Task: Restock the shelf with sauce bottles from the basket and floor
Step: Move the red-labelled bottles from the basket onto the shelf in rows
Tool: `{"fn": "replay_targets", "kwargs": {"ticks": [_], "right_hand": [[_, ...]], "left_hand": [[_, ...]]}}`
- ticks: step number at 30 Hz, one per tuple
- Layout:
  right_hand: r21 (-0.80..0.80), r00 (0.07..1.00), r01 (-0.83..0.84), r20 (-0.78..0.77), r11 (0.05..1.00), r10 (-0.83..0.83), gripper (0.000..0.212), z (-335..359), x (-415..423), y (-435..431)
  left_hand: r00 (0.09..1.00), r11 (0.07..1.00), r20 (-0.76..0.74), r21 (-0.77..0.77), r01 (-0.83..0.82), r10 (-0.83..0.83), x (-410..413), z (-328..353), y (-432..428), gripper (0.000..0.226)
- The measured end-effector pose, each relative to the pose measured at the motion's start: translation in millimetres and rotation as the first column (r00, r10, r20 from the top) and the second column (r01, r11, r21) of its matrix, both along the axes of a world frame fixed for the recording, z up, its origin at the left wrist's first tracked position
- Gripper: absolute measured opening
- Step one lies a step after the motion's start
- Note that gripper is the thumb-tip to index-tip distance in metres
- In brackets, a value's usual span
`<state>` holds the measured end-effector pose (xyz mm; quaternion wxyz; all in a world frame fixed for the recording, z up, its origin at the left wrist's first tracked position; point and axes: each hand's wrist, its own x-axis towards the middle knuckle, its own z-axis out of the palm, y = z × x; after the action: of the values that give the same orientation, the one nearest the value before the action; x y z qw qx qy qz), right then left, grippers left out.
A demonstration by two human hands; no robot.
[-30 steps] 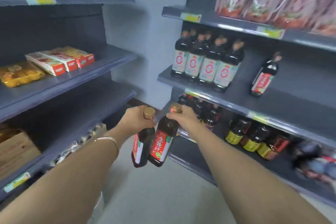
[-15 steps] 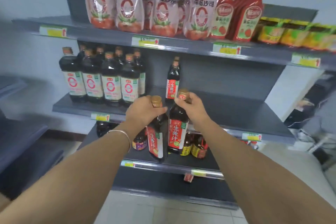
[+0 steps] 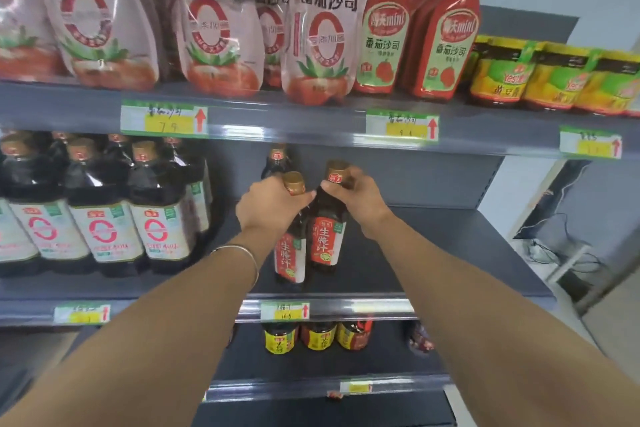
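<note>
Gripping by the neck: left bottle (image 3: 290,255) in left hand (image 3: 272,206), right bottle (image 3: 327,236) in right hand (image 3: 360,198). Seemingly standing on shelf (image 3: 433,253).

Left bottle (image 3: 290,253), right bottle (image 3: 325,236): red-labelled, upright, over shelf (image 3: 433,253).

"番茄沙司" on pouches (image 3: 322,45) and red bottles (image 3: 382,45); "生腌汁" on both held sauce bottles (image 3: 323,243)

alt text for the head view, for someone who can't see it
The left hand grips one sauce bottle by the neck, the right hand a second bottle beside it, both red-labelled and upright at the middle shelf. A matching bottle stands behind; larger dark bottles left, tomato pouches above.
</note>
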<state>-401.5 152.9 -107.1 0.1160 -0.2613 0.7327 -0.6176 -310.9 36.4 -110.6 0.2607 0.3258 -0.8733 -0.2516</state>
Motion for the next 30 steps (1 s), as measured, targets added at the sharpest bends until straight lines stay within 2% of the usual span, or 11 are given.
{"fn": "replay_targets", "kwargs": {"ticks": [6, 9, 13, 16, 18, 20, 23, 26, 30], "right_hand": [[0.027, 0.999, 0.021, 0.025, 0.999, -0.022, 0.019, -18.6, -46.2, -11.8], [0.013, 0.998, 0.021, 0.054, 1.0, -0.022, 0.012, -27.2, -64.2, -14.6], [-0.049, 0.994, -0.058, 0.093, 0.997, 0.063, 0.012, -34.5, -76.4, -16.1], [0.016, 0.976, -0.15, 0.159, 0.989, 0.145, 0.037, -54.4, -78.5, -11.4], [0.02, 0.962, -0.208, 0.186, 0.978, 0.2, 0.05, -72.0, -79.5, -4.8], [0.09, 0.958, -0.233, 0.192, 0.968, 0.213, 0.061, -89.2, -82.3, -0.9], [0.248, 0.968, -0.199, 0.201, 0.948, 0.15, 0.072, -113.9, -86.6, -1.2], [0.358, 0.985, -0.137, 0.146, 0.924, 0.09, 0.066, -131.9, -89.4, -4.3], [0.372, 0.992, -0.116, 0.084, 0.921, 0.091, 0.059, -135.5, -95.1, -7.0]], "left_hand": [[0.999, 0.999, -0.015, -0.017, -0.043, 0.042, -48.4, -15.8, -1.6, 0.036], [0.999, 0.998, -0.011, -0.046, -0.046, 0.045, -66.2, -19.4, -5.1, 0.041], [0.998, 0.998, -0.038, -0.035, 0.043, -0.044, -78.1, -31.8, -9.4, 0.048], [0.983, 0.981, -0.135, 0.134, 0.142, -0.124, -72.7, -49.0, -6.5, 0.047], [0.95, 0.924, -0.257, 0.291, 0.249, -0.175, -67.7, -57.4, -4.4, 0.041], [0.909, 0.854, -0.344, 0.374, 0.363, -0.236, -61.8, -62.5, -3.4, 0.04], [0.881, 0.805, -0.367, 0.397, 0.44, -0.3, -51.4, -72.4, 1.6, 0.069], [0.92, 0.854, -0.332, 0.399, 0.335, -0.207, -45.9, -77.9, 7.4, 0.081], [0.966, 0.939, -0.251, 0.312, 0.146, -0.067, -41.4, -78.1, 10.4, 0.082]]}}
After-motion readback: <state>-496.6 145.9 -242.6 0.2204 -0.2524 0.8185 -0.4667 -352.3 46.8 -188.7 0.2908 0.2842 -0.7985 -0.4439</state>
